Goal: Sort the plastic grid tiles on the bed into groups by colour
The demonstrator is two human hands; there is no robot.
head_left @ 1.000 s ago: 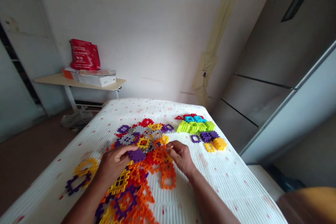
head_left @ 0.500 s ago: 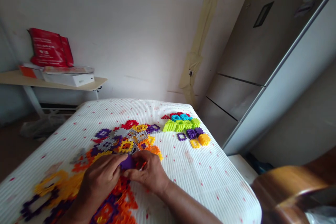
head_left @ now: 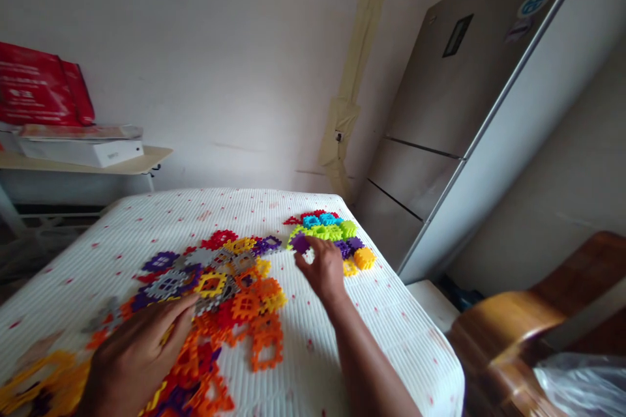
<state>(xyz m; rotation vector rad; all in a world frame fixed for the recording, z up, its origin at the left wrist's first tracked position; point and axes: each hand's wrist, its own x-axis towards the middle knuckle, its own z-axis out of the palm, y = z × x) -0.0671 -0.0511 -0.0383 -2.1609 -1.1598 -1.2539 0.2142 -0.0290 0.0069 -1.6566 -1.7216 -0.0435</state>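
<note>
Your right hand (head_left: 323, 267) has just taken the purple tile (head_left: 300, 244) away from your left hand, and the two hands now stand well apart; that is the fresh change here. The tile sits at the tips of your right thumb and forefinger, pinched between them, while your other right fingers curl in below; it hangs just beside the lime-green tiles (head_left: 320, 232), though you cannot tell whether it touches them. Those lime-green tiles lie in a small separate group with blue tiles (head_left: 316, 220) and a yellow-orange stack (head_left: 364, 258); a bare strip of the ribbed white bed cover (head_left: 278, 332) parts that group from the heap of interlocking plastic tiles (head_left: 215, 287). Your left hand (head_left: 134, 358) lies low at the heap's near edge, holding nothing you can see; its fingers are spread apart, with the fingertips reaching over the orange tiles (head_left: 210, 326).
</note>
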